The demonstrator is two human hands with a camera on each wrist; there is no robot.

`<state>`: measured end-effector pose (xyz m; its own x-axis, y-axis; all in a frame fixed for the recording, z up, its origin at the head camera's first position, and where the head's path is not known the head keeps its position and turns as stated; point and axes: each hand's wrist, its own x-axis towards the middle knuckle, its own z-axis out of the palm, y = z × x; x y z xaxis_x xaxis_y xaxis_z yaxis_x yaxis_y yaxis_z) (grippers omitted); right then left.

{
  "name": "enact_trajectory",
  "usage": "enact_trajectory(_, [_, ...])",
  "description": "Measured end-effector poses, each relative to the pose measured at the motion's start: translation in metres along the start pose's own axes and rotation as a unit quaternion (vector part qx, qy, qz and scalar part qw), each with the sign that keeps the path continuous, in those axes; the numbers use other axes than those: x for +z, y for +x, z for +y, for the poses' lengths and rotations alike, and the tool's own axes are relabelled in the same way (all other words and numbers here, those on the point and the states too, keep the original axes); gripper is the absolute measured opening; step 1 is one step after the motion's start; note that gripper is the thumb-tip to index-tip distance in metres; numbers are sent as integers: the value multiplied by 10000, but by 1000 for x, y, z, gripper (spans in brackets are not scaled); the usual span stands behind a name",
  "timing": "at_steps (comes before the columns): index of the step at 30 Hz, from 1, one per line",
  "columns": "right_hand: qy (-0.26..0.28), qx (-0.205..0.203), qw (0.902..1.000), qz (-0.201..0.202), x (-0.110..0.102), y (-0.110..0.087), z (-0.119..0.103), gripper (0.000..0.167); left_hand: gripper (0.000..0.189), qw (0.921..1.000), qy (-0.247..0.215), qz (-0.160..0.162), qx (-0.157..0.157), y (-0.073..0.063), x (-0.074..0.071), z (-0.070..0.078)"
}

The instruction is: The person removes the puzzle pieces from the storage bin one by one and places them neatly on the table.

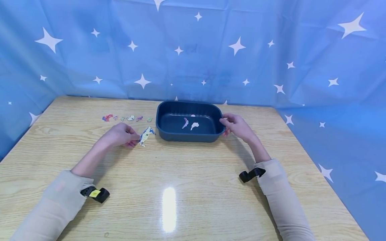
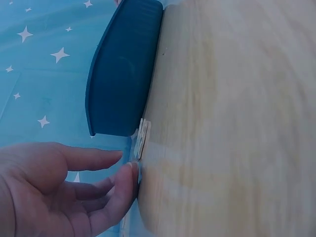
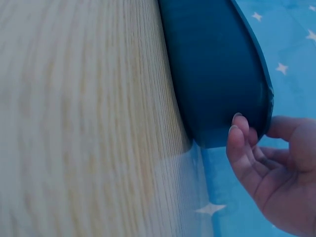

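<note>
My left hand [image 1: 122, 135] is at a flat cut-out [image 1: 146, 136], white with blue patches and an irregular outline, on the table left of the container. In the left wrist view its fingertips are by the end of the thin cut-out [image 2: 141, 139], with the thumb apart from them; whether they touch it I cannot tell. My right hand [image 1: 237, 126] holds the right end of a dark blue container [image 1: 188, 137]. In the right wrist view, fingers lie on its outer wall and the thumb is over the rim. Inside lie a purple piece [image 1: 185, 123] and a white piece [image 1: 195, 125].
Several small flat pieces lie in a row behind my left hand, among them a red and blue piece [image 1: 107, 117], a whitish piece [image 1: 130, 117] and a green piece [image 1: 149, 119]. A blue starred cloth [image 1: 193, 63] hangs behind the wooden table [image 1: 126, 201].
</note>
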<state>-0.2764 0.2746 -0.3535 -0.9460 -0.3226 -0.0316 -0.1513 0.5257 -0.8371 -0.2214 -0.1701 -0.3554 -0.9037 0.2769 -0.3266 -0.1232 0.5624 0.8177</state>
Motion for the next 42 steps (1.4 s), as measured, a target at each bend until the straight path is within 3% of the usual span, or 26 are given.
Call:
enact_trajectory(6, [19,-3,10000,8,0,0,0,49,29,9999,-4,162,4,0,-2,4])
enact_trajectory(12, [84,-18,10000,-24,-1,-2,-2,51,28,9970,150,671,366,2,-2,13])
enact_trajectory(18, [73,8,10000,-20,-2,-3,-3,53,28,9901,134,1217,692,2,2,31])
enact_trajectory(24, [99,13,9999,-38,-1,-3,-3,53,28,9839,-124,1551,878,6,9,53])
enact_trajectory(33, [109,-44,9999,-6,0,0,0,51,23,9785,-551,1521,1276,21,32,78])
enact_trajectory(42, [76,-70,9999,-18,0,0,1,52,20,9764,-499,1410,1558,42,62,96])
